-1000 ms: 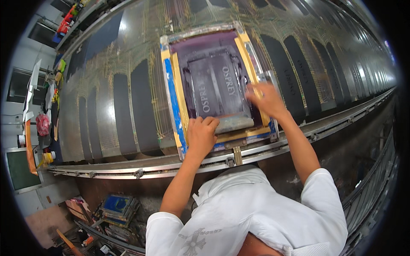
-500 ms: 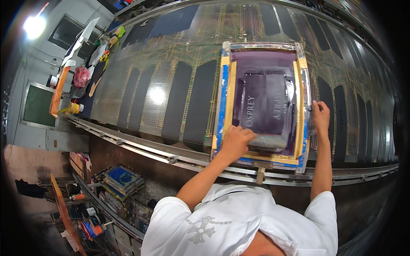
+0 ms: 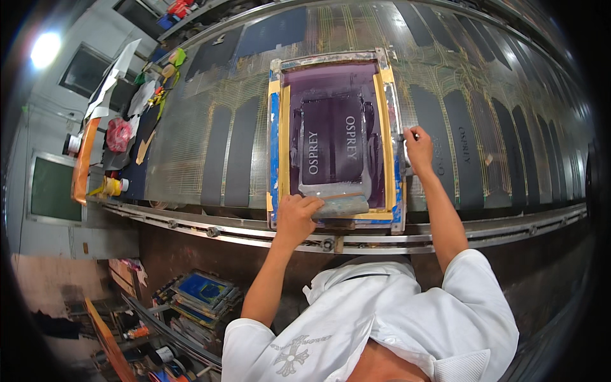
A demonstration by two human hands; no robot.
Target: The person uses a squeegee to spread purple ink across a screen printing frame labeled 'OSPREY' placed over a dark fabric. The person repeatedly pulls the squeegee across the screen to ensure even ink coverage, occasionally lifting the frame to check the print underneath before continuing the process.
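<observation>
A screen-printing frame (image 3: 274, 127), edged with yellow and blue tape and holding purple ink around two lines of pale lettering, lies on the long printing table (image 3: 172, 165). My left hand (image 3: 299, 213) is closed on the left end of a wide grey squeegee (image 3: 344, 205) resting along the screen's near edge. Outside the frame's right side, my right hand (image 3: 418, 148) is closed on a small dark knob or handle beside that edge; its exact shape is hidden. Long dark fabric panels (image 3: 461, 178) lie on both sides of the frame, some printed.
A metal rail (image 3: 280, 238) runs along the table's near edge. At the left end are a yellow container (image 3: 113, 186), a pink plastic bag (image 3: 119, 134), an orange board (image 3: 84, 159) and assorted cloths. Several stacked screens (image 3: 200, 290) sit below the table at lower left.
My right hand has moved from over the screen's right side to the knob outside it. My left hand stays on the squeegee. The view has shifted, showing more of the left wall.
</observation>
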